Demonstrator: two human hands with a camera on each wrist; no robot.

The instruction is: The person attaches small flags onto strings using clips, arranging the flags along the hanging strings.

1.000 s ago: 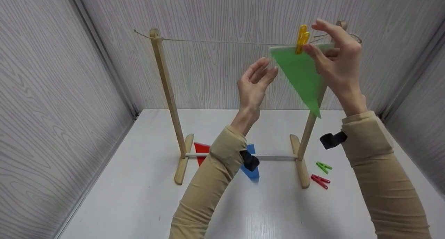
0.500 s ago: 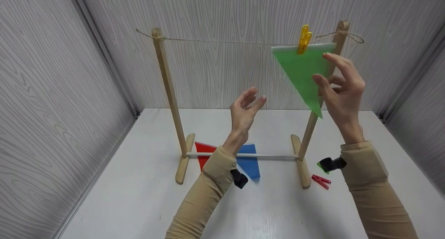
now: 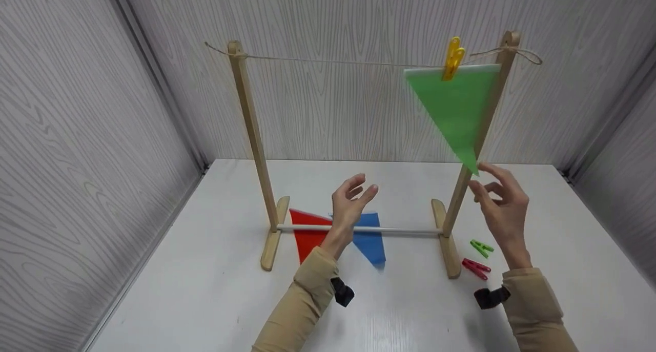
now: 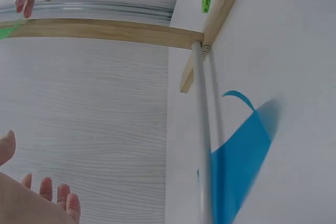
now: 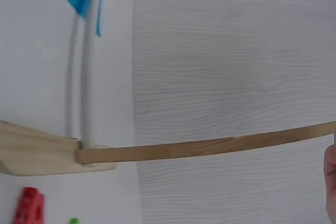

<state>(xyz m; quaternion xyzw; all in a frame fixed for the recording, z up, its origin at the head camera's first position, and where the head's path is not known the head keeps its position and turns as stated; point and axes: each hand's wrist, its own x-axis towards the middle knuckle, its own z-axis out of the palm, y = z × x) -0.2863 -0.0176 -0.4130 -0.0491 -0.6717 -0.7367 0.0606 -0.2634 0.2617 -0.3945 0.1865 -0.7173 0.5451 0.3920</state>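
A green triangular flag [image 3: 453,103] hangs from the string [image 3: 328,61], clipped by a yellow clothespin [image 3: 453,60] near the right post. My right hand [image 3: 505,208] is just beside and below the flag's lower tip, thumb and index finger apart with nothing seen between them; whether a fingertip touches the tip I cannot tell. My left hand [image 3: 348,203] is over the stand's base, fingers loosely bent and holding nothing. Behind and below it lie a red flag [image 3: 310,236] and a blue flag [image 3: 370,239], the red one partly hidden by the left hand and wrist.
The wooden stand has a left post [image 3: 251,137], a right post [image 3: 492,106] and a white crossbar [image 3: 405,231] low between them. Right of its right foot [image 3: 449,254] lie a green clothespin [image 3: 482,248] and a red clothespin [image 3: 476,268] on the white table. Grey panels enclose the back and sides.
My right hand has left the yellow clothespin and come down along the green flag. My left hand has moved down and slightly left. The flag stays hanging on the string.
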